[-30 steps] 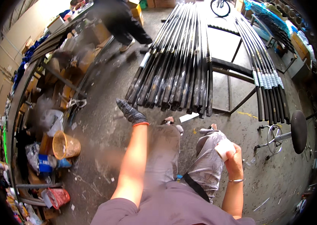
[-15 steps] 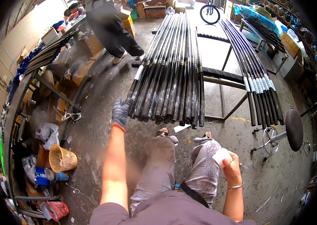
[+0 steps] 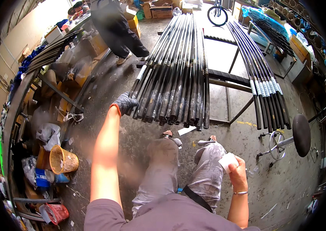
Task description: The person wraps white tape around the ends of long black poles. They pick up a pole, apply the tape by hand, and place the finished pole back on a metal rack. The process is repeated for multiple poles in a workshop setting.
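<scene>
My left hand (image 3: 125, 104), in a grey knit glove with an orange cuff, is closed around the near end of a black pole (image 3: 135, 87). That pole lies at the left edge of a wide row of black poles (image 3: 172, 96) and carries a white band (image 3: 141, 72). Bare and wearing a bracelet, my right hand (image 3: 239, 175) pinches a small white piece (image 3: 227, 161) above my right knee; it looks like paper or a stack of labels. Farther right, a second group of poles (image 3: 265, 104) bears white bands near its close ends.
A padded rack bar (image 3: 230, 77) supports the poles. At right stands a round stool (image 3: 301, 134) on wheels. A cluttered shelf, a yellow basket (image 3: 63, 161) and a red basket (image 3: 57, 213) are at left. A person in dark trousers (image 3: 116, 32) stands beyond; a bicycle wheel (image 3: 217, 16) is at the back.
My left hand has moved slightly up and turned, its fingers now around the leftmost pole's end. My left elbow has swung outward. My right hand stays nearly still with the white piece.
</scene>
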Motion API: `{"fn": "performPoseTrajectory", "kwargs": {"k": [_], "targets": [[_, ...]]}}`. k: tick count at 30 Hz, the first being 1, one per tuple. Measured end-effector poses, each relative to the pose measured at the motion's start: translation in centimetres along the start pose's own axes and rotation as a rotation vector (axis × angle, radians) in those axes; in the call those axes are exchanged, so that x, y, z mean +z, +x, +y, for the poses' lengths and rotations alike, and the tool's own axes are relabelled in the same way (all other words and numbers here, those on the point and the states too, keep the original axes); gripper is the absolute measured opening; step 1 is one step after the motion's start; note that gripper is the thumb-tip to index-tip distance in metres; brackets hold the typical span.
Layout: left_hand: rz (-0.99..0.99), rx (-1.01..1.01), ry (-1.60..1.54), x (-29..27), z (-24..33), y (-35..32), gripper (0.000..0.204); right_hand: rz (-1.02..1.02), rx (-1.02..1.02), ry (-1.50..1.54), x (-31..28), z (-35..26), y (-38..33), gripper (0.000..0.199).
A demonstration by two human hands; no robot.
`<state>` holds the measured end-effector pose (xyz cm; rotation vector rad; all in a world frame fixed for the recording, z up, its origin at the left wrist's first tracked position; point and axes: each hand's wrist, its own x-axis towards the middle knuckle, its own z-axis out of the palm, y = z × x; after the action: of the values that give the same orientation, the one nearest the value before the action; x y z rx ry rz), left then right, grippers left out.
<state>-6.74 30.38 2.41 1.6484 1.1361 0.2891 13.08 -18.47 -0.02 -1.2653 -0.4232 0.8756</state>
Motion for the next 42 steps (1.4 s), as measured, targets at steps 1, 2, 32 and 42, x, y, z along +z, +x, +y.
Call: {"fn": "performPoseTrajectory", "kwargs": {"k": [1,2,32,42], "targets": [[0.007,0.024,0.01,-0.3,-0.1,0.2,0.032,0.014,-0.012,0.01,0.2,-0.2,-0.1,0.058],[0.015,0.049,0.02,-0.7,-0.5,0.6,0.032,0.005,-0.011,0.003,0.2,-0.2,-0.1,0.057],[-0.094,0.175,-0.198,11.6,10.9,-4.5,0.048,0.01,-0.027,0.041,-2.6,1.0,-0.4,0.068],[0.137,0.223,0.891,14.9,13.7,-6.7,0.08,0.083,-0.062,0.055,-3.9,1.1,-1.5,0.059]]}}
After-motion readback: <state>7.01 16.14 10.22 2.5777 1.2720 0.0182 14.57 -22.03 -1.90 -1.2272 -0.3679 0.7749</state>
